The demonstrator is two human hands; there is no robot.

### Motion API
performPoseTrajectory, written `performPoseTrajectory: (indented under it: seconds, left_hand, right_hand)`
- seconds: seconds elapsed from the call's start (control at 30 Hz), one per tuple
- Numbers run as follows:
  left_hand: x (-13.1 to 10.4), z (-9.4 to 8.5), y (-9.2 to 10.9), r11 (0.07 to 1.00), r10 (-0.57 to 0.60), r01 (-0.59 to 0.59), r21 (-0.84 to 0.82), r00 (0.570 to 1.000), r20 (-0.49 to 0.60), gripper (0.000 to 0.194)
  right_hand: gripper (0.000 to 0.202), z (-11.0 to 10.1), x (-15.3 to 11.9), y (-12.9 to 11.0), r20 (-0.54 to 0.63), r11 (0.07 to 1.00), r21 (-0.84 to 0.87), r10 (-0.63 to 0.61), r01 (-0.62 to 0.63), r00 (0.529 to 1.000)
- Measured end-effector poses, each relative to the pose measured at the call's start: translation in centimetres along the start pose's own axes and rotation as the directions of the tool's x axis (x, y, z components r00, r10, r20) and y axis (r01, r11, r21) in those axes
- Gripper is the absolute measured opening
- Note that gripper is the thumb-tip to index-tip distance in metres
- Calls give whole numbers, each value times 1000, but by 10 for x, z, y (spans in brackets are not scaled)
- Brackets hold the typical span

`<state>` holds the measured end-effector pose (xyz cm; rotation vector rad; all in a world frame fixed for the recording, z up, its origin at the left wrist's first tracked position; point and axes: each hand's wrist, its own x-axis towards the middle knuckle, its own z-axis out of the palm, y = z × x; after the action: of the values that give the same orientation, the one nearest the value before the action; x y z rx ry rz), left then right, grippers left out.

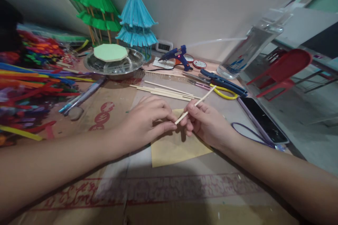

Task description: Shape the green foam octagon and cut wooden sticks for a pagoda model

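Observation:
A thin, pale wooden stick [204, 97] slants up to the right between my hands. My right hand [204, 119] grips it around the middle with thumb and fingers. At its lower end, the thumb and forefinger of my left hand [153, 117] are pinched together on the tip. Beneath both hands lies a yellow square sheet [169, 154]. Just beyond them, several similar wooden sticks [169, 92] rest in a loose bundle.
Behind stand a blue glue gun [174, 56], a steel bowl [113, 72] with a pale green board, and green [97, 3] and blue [137, 17] tiered models. Scissors [224, 92], a phone [264, 119] and a bottle [245, 49] are right; colourful pipe cleaners [26, 88] left.

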<state>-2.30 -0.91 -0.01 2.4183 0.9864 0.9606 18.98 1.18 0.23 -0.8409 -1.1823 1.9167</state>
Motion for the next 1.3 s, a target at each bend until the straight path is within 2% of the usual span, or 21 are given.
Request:
performPoseTrajectory:
  seconds: [0.3,0.63,0.87,1.1,1.3]
  left_hand:
    - [1,-3,3,999,9,-8,-52,1000,23,24]
    - [1,-2,-4,995,12,-3,-103,995,94,21]
    - [-1,4,-5,989,14,2,-147,994,111,22]
    - [-2,6,-2,998,41,-33,-53,985,166,27]
    - [-2,3,3,1000,-26,25,11,997,70,26]
  right_hand:
    - [39,2,-1,3,12,999,-32,-18,18,1000]
    - [34,3,-8,4,20,982,-107,-152,153,988]
    - [46,7,-7,7,-13,985,-136,-111,108,994]
    - [52,12,-9,6,-62,972,-218,-108,92,992]
    - [46,-2,-9,-5,-170,936,-298,-245,187,955]
